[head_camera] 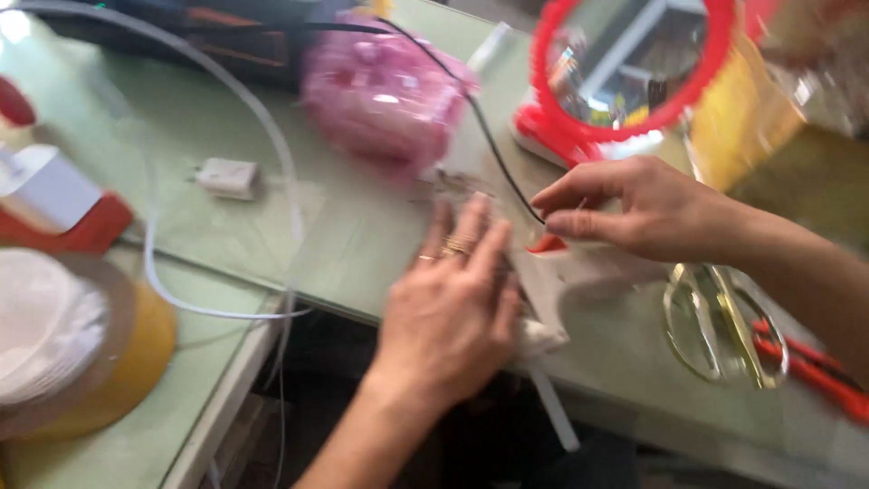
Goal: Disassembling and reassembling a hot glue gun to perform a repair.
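**White cloth pinned flat, sharp tools close by**

White cloth (552, 299) lies at the front edge of the green table (362, 235), partly hanging over it. In the head view, the left hand (453, 312) presses flat on it, fingers spread and holding nothing. The right hand (634, 208) pinches its thumb and forefinger together just above the cloth; motion blur hides what it holds, perhaps something very thin.

A black cable (484, 136) runs across the table to the pinched fingertips, so a snag there seems possible and could drag the pink bundle (385, 95) behind it. Brass-coloured scissors (724, 321) rest just beside the right forearm, with a red-handled tool (815, 367) next to them; a sideways sweep of that arm could knock either off the edge. If the flat hand lifts, the overhanging cloth may slide to the floor. The round red mirror (634, 63) stands near enough to be tipped.
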